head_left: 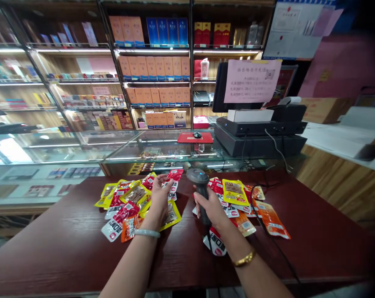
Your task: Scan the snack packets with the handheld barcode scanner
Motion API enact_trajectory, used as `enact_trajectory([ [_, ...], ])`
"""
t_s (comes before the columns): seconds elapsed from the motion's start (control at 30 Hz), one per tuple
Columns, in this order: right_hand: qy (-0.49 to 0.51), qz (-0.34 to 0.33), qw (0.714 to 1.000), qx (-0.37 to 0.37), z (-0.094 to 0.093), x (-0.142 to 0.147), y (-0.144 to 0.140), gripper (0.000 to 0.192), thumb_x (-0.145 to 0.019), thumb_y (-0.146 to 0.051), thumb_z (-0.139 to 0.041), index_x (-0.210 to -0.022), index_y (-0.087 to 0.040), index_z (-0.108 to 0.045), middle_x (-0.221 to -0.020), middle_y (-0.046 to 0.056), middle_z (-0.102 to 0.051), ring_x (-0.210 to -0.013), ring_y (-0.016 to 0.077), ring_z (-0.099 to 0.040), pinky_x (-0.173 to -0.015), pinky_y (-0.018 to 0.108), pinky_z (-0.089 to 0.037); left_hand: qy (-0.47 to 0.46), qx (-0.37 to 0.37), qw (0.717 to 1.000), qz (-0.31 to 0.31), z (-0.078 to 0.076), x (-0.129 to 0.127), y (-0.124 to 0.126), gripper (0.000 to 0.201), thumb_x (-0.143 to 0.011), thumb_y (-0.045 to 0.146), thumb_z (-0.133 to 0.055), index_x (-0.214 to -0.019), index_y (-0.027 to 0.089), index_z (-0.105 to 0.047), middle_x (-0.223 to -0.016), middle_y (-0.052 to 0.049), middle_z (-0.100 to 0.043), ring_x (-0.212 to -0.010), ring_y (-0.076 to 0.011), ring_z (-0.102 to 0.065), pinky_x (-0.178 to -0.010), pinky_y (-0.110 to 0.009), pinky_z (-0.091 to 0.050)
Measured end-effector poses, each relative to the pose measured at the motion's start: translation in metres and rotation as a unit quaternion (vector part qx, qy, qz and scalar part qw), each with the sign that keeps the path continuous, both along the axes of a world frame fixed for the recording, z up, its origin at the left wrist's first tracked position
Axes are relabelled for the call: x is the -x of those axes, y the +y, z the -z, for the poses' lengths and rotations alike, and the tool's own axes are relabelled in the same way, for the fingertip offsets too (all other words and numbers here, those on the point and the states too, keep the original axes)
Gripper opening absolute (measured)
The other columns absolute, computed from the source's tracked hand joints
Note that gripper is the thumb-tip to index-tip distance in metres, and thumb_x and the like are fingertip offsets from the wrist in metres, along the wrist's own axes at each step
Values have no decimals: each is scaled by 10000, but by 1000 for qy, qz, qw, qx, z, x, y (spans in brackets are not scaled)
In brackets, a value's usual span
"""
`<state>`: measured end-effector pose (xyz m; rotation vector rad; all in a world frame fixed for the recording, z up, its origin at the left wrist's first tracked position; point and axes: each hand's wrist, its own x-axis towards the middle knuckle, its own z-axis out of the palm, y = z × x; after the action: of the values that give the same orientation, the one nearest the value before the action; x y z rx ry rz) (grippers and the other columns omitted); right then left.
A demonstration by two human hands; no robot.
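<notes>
My right hand is wrapped round the handle of a black barcode scanner, its head upright and a small blue light on top. Between the fingers of my left hand is a red and white snack packet, raised over the left pile. That pile mixes yellow-edged packets, red and white packets and an orange packet. Beyond my right hand lies a second pile, with a yellow packet on top and an orange packet at its right side.
Both piles lie on a dark red-brown table. A black cable trails across its right side. Behind it stand a glass counter with a mouse on a red pad, a monitor and a cash drawer. Shelves of boxes line the wall.
</notes>
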<state>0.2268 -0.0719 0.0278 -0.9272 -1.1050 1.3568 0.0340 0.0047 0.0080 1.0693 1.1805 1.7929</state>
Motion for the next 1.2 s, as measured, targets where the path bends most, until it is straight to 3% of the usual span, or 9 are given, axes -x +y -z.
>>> enact_trajectory([
  [0.1,-6,-3,1000,-2,0,0,0,533,-811,-501,-752,-1198,-193,-555,-572,-97,-576,-379,118,-502,-395,250,-449,31,2,999,-15,8,-3,-2,700,-684,349,-897,-1315,242,-614,-1319,-121,-671,-1212,-252,-664,-928,-342,-563],
  [0.2,-20,-9,1000,-1,-1,0,-2,514,-821,-495,-757,-1192,-203,-554,-559,-97,-575,-382,126,-504,-404,259,-456,37,24,999,2,10,-9,-6,685,-697,281,-885,-1335,249,-637,-1363,-135,-670,-1357,-296,-600,-1036,-385,-537],
  [0.33,-46,-33,998,3,-1,2,-4,502,-820,-501,-758,-1172,-206,-555,-521,-105,-557,-373,135,-508,-401,257,-443,16,28,997,70,8,-17,-10,669,-713,265,-853,-1346,248,-636,-1272,-123,-719,-1209,-292,-690,-979,-419,-583],
  [0.53,-29,-43,999,1,3,4,-4,481,-828,-470,-752,-1183,-208,-560,-552,-100,-569,-374,127,-507,-398,253,-442,15,23,996,86,7,-20,-12,653,-704,284,-835,-1317,231,-618,-1136,-104,-748,-1025,-269,-740,-887,-408,-601],
  [0.9,-23,-50,998,-4,6,4,-3,477,-839,-500,-747,-1162,-206,-553,-517,-107,-552,-371,122,-485,-401,247,-433,25,23,995,92,5,-22,-15,632,-683,280,-839,-1272,210,-623,-1124,-106,-744,-971,-253,-739,-831,-370,-598],
  [0.97,-31,-51,998,-3,5,5,-4,484,-833,-496,-754,-1159,-206,-545,-531,-107,-557,-372,119,-489,-402,247,-436,45,26,998,48,1,-13,-17,615,-727,280,-804,-1305,213,-609,-1101,-97,-733,-885,-230,-726,-755,-348,-597],
  [1.03,-42,-51,998,2,5,5,-4,492,-822,-501,-762,-1146,-210,-533,-540,-109,-561,-373,119,-499,-401,247,-442,81,20,995,-49,-4,4,-18,585,-787,264,-748,-1346,220,-582,-1081,-76,-714,-823,-194,-694,-721,-326,-585],
  [1.13,-53,-59,997,9,6,6,-3,512,-802,-513,-778,-1127,-212,-522,-523,-112,-561,-366,125,-514,-395,243,-442,151,0,962,-227,-12,38,-17,579,-829,170,-671,-1392,213,-545,-1057,-38,-676,-851,-157,-652,-880,-350,-570],
  [1.2,-57,-68,996,9,6,6,-2,508,-804,-516,-774,-1118,-208,-520,-488,-108,-565,-355,128,-510,-392,236,-430,192,1,931,-309,-17,57,-16,599,-828,109,-630,-1412,197,-531,-1106,-48,-655,-962,-180,-648,-1033,-416,-522],
])
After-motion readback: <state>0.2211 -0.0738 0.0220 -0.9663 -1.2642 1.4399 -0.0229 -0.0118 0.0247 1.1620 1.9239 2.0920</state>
